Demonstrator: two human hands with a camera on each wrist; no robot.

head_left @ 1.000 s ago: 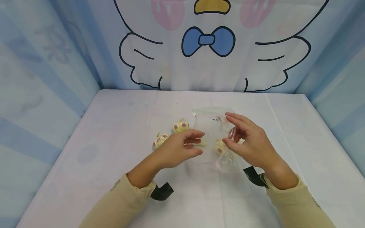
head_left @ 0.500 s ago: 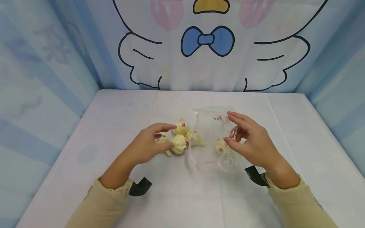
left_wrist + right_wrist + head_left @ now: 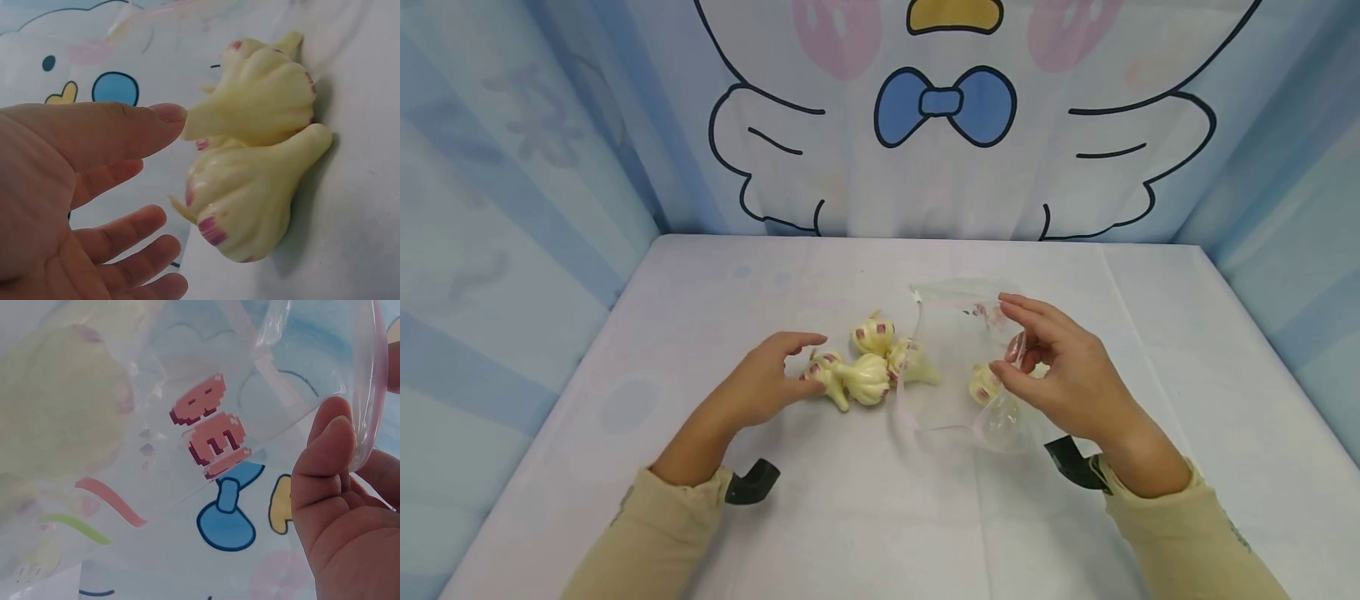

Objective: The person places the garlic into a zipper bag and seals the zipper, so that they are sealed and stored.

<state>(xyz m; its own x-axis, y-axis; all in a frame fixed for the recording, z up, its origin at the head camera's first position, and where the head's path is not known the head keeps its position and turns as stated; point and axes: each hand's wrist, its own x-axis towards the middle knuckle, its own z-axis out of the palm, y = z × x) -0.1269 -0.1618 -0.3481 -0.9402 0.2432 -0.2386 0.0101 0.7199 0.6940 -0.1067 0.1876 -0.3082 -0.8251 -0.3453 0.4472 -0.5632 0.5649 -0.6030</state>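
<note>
A clear plastic bag [image 3: 946,342] with a pinkish rim stands on the table, its mouth toward the left. My right hand [image 3: 1067,379] pinches the bag's right side between thumb and fingers; red lettering on the film shows in the right wrist view. Inside lies a pale garlic bulb [image 3: 983,385], seen blurred through the film. Several more bulbs cluster left of the bag, among them a front garlic bulb [image 3: 867,379] and a leftmost garlic bulb [image 3: 240,200]. My left hand [image 3: 760,383] holds nothing, fingers spread, thumb tip close by the leftmost bulbs.
Another garlic bulb [image 3: 872,336] lies at the back of the cluster, and one garlic bulb [image 3: 917,365] overlaps the bag's left rim. A pale cloth covers the table [image 3: 880,517]. A printed curtain [image 3: 947,183] rises behind it, with more curtain on both sides.
My left hand has drawn back leftward from in front of the bulbs near the bag's mouth, uncovering them. The right hand has stayed almost still on the bag.
</note>
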